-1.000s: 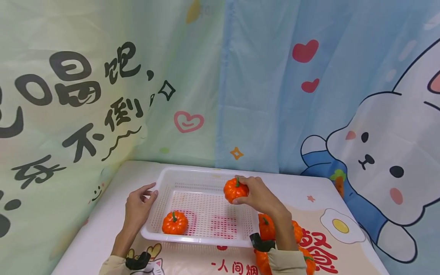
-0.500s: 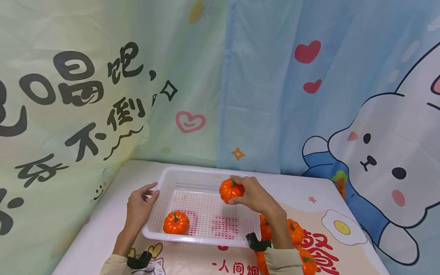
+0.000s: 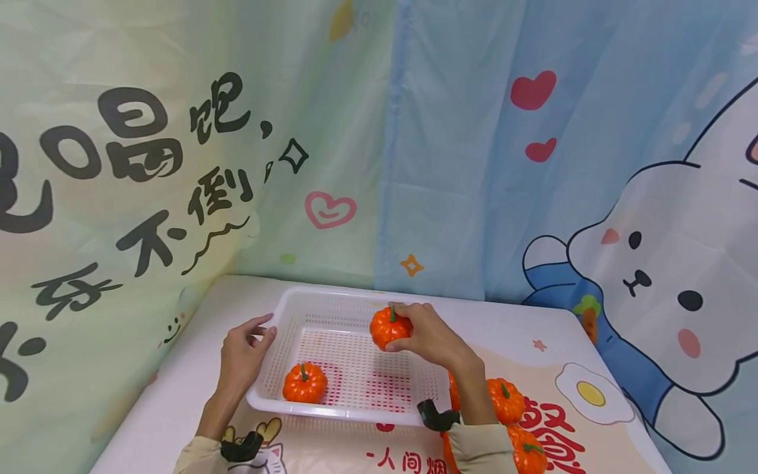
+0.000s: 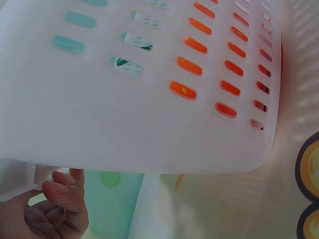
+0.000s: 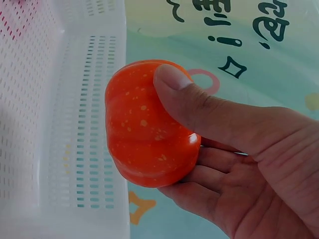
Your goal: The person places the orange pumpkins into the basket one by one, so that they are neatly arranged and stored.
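A white perforated plastic basket (image 3: 349,413) stands on the table, with one small orange pumpkin (image 3: 304,383) with a green stem in its front left corner. Over the basket's right part, my right hand (image 3: 429,336) holds another orange pumpkin (image 3: 391,328). The right wrist view shows the thumb across the held pumpkin (image 5: 144,124) and the fingers under it. At the basket's left side, my left hand (image 3: 243,352) grips the rim; in the left wrist view, its curled fingers (image 4: 65,191) sit right at the rim's edge.
Several more orange pumpkins (image 3: 505,400) lie on the table right of the basket, partly hidden by the right forearm. The printed tablecloth (image 3: 533,342) covers the table. A printed curtain (image 3: 438,197) hangs behind it.
The right hand has moved slightly left over the basket, carrying its pumpkin. The left hand stays at the rim, and the other pumpkin in the basket has not moved.
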A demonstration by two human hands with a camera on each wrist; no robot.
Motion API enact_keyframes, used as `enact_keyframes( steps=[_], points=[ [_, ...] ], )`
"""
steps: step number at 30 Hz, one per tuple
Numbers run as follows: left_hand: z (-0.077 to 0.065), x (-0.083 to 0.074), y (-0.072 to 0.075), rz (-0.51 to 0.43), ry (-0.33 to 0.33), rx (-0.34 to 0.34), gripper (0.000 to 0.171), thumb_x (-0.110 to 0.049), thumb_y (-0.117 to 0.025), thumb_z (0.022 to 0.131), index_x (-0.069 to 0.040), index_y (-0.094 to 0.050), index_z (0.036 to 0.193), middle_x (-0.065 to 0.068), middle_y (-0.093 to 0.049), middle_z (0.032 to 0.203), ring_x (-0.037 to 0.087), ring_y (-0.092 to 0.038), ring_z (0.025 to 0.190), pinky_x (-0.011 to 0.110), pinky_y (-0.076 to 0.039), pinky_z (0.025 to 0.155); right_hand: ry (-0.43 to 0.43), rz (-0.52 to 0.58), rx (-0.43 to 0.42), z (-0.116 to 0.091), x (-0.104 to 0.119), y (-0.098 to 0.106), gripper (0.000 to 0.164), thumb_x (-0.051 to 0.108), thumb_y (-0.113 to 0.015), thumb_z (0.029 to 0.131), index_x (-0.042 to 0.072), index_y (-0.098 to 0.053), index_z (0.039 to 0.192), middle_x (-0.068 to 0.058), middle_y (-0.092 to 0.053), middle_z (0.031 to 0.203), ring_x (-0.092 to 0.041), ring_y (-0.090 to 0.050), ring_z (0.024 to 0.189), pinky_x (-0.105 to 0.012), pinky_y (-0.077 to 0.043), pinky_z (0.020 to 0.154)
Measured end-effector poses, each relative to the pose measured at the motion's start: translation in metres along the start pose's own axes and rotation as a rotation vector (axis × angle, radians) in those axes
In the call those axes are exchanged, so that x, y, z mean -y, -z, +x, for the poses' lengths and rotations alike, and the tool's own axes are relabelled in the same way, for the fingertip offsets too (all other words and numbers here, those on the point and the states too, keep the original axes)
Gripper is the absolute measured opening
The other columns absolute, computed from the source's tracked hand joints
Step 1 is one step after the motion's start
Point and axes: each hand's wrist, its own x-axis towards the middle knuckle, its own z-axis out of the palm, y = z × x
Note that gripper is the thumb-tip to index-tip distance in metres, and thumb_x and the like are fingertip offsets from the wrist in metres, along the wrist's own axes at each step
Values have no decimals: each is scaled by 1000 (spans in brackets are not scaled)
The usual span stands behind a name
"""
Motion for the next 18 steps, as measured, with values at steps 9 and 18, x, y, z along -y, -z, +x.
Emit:
enact_keyframes(
  steps=[9, 18],
  points=[
    [3, 1, 1, -5, 1, -2, 39, -25, -68, 96, -14, -66, 133, 16, -73, 105, 21, -56, 74, 19, -46, 58, 30, -17, 18, 13, 7, -8, 50, 23, -87, 78, 9, -69, 121, 2, -72, 114, -10, -60, 94, -29, -54, 85],
    [3, 1, 1, -12, 3, 5, 39, -25, -68, 96, -14, -66, 133, 15, -72, 104, 20, -55, 73, 19, -46, 58, 39, -27, 47, 26, 14, -16, 49, 24, -86, 79, 8, -68, 122, 1, -71, 108, -13, -60, 95, -29, -54, 84]
  ],
)
